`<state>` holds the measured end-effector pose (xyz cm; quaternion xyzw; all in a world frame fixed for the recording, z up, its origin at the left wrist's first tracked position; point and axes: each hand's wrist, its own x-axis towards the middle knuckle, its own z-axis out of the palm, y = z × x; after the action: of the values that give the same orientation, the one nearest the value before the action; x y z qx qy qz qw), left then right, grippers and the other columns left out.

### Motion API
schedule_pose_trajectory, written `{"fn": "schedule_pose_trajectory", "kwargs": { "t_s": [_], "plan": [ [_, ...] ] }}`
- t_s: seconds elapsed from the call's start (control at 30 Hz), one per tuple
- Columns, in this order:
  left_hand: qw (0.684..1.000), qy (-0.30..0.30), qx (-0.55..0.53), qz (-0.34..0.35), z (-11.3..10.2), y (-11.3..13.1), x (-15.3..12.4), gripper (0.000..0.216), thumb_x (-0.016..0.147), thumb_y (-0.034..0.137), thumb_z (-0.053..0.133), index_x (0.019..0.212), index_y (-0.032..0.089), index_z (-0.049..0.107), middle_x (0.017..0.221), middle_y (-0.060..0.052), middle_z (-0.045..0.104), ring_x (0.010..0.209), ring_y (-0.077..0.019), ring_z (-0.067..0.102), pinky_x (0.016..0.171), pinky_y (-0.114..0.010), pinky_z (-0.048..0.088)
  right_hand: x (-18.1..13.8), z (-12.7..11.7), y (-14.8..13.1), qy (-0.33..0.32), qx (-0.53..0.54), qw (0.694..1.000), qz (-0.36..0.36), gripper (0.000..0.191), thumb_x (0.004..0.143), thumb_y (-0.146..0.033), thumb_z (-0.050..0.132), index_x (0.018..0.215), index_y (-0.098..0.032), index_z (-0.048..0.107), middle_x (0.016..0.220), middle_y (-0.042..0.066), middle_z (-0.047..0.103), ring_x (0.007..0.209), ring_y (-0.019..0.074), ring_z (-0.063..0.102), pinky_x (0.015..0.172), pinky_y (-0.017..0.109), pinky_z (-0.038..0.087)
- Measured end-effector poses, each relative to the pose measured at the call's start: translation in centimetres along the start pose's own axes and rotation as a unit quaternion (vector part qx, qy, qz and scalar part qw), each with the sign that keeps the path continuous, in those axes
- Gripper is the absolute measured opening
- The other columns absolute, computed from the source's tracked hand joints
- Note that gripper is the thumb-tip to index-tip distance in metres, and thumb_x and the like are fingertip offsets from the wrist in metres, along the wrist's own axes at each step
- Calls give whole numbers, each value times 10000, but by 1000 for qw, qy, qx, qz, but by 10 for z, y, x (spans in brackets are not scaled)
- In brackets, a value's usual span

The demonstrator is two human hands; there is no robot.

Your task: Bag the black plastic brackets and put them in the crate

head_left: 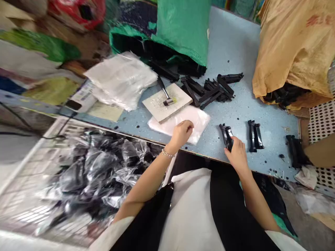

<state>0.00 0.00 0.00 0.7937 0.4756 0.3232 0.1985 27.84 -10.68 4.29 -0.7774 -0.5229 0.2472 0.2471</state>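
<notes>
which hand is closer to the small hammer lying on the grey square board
Left. The left hand rests on the clear plastic bag just below the grey square board with the small hammer. The right hand is farther right, gripping a black plastic part.

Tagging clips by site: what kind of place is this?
Likely a small workshop packing bench. Loose black plastic parts spill from woven sacks, a stack of clear bags lies on the table, and a bin of bagged parts sits beside it.

Glossy clear plastic bags [183, 122], matt black plastic parts [227, 136], speckled smooth blue tabletop [235, 42].
</notes>
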Motion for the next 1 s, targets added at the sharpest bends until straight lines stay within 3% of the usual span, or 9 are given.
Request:
{"fn": "schedule_pose_trajectory", "kwargs": {
  "t_s": [0.13,0.27,0.33,0.4,0.47,0.6,0.77,0.87,1.0],
  "plan": [
    [1000,-2,9,11,7,1,-8,349,923,40,442,1059,159,741,1160,-132,741,1089,-243,701,966,-422,600,-4,-4,-7,-154,290,940,88,611,746,-473,749,1290,-215,644,1268,127,716,1190,355,651,1063,552,491],
    [999,17,-45,1,3,-1,-7,495,912,37,458,1369,142,614,1406,-159,633,1319,-233,618,1118,-409,541,-7,27,-30,-375,572,705,186,451,827,-505,694,1140,-179,691,1071,125,782,878,240,742,788,371,624],
    [998,17,-54,3,-6,1,-7,545,919,49,471,1453,134,543,1476,-178,576,1393,-247,564,1152,-412,517,-4,46,-39,-392,616,640,241,384,852,-454,685,1088,-151,692,1024,135,790,792,189,735,708,294,628],
    [998,0,-45,37,-16,10,-12,582,949,51,436,1521,152,473,1526,-181,533,1431,-255,530,1168,-414,504,3,61,-44,-384,629,616,277,345,862,-426,678,1063,-146,691,1000,126,792,761,160,727,673,252,626],
    [992,-37,-43,115,-25,28,-21,636,971,38,389,1587,195,378,1562,-161,508,1441,-249,523,1174,-411,501,9,70,-47,-358,628,633,278,295,851,-432,688,1008,-182,690,941,83,789,759,159,721,669,260,634],
    [967,-102,-67,224,-32,67,-43,761,958,4,370,1660,221,171,1578,-168,486,1405,-248,562,1125,-392,549,6,71,-59,-232,555,784,154,234,841,-475,707,827,-244,678,839,19,749,928,226,723,826,366,651],
    [981,-76,-68,167,-23,72,-57,760,975,147,540,1648,179,189,1547,-224,480,1415,-324,543,1103,-464,564,-14,54,-67,-223,424,876,-54,372,869,-397,732,1236,-336,722,1396,-10,655,1445,232,480,1273,422,330],
    [986,-3,-85,141,-16,67,-60,599,990,172,582,1556,211,391,1395,-169,617,1315,-269,626,1087,-439,573,-12,53,-53,-255,370,883,-139,324,935,-422,649,1234,-329,733,1376,21,670,1366,256,556,1185,459,436],
    [986,48,-137,79,-43,74,-67,360,995,203,603,1354,215,596,1219,-126,703,1153,-215,695,1009,-372,596,5,70,-32,-103,325,933,-114,284,954,-464,560,1007,-249,738,986,54,701,831,202,654,782,381,577]
  ]
}}
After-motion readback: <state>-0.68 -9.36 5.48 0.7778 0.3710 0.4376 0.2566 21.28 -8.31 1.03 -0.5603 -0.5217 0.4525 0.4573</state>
